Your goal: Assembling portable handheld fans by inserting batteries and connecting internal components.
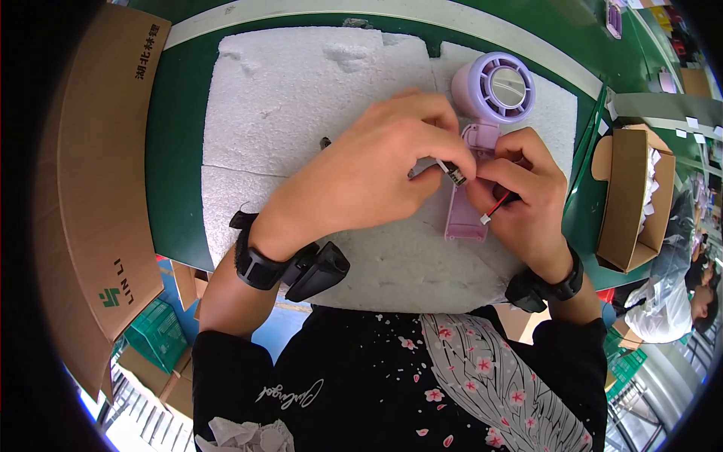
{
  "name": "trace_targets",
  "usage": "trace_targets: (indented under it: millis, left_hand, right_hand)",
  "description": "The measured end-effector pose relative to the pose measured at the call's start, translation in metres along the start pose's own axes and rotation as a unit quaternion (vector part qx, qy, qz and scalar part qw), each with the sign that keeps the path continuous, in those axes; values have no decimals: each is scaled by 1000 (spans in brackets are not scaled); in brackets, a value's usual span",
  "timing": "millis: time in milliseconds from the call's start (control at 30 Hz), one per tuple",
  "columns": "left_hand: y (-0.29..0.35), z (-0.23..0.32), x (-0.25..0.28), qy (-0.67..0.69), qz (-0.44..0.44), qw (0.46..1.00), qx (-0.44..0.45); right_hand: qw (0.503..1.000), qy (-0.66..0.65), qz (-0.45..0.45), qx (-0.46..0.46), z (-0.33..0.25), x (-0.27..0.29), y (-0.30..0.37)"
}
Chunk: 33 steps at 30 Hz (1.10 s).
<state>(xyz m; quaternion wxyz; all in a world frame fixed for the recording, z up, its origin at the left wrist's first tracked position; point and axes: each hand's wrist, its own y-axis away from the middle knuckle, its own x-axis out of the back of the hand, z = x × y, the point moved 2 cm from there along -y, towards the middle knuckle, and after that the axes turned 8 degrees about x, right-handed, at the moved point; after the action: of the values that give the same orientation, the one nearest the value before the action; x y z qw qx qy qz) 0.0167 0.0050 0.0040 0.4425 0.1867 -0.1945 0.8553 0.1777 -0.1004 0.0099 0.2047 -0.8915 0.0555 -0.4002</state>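
Fingers (449,141) of the left hand (392,147) narrowly pinch a small circuit board (455,175), left of the right hand (527,184), by the purple handle shell (460,218); the right fingers curl around a red-black lead (498,204), their exact hold hidden. The board looks light, stiff and fragile (the lead likely softer), best taken by its edges.

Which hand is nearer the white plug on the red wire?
Right. The right hand is right beside the plug; the left hand is farther off, up and to its left in view.
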Motion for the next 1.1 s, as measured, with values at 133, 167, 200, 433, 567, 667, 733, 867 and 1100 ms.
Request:
trace_targets:
  millis: [133, 167, 200, 433, 567, 667, 733, 867, 1100]
  left_hand:
    - [4, 4, 4, -25, 8, 999, 20]
    - [4, 5, 6, -30, -20, 999, 28]
    - [4, 6, 5, -36, -48, 998, 36]
    - [1, 12, -5, 35, 8, 999, 10]
    - [0, 10, -3, 41, 19, 999, 5]
    - [1, 8, 0, 47, 6, 999, 11]
    - [1, 6, 0, 55, -22, 998, 20]
    - [1, 10, -3, 71, -46, 996, 12]
    - [4, 27, -17, 24, 19, 999, -13]
  right_hand:
    - [1000, 29, -6, 8, -1, -2, 1]
    - [999, 37, -6, 7, -1, -2, 2]
    - [999, 37, -6, 6, -1, -2, 2]
    - [999, 38, -9, 24, -1, -3, 2]
    - [999, 9, -12, 31, -2, -1, 2]
    - [998, -13, -5, 59, 5, 8, 0]
    - [997, -23, -1, 73, 6, 9, 0]
    - [998, 11, 23, 57, 5, 4, 6]
    - [995, 75, 49, 38, -1, -3, 6]
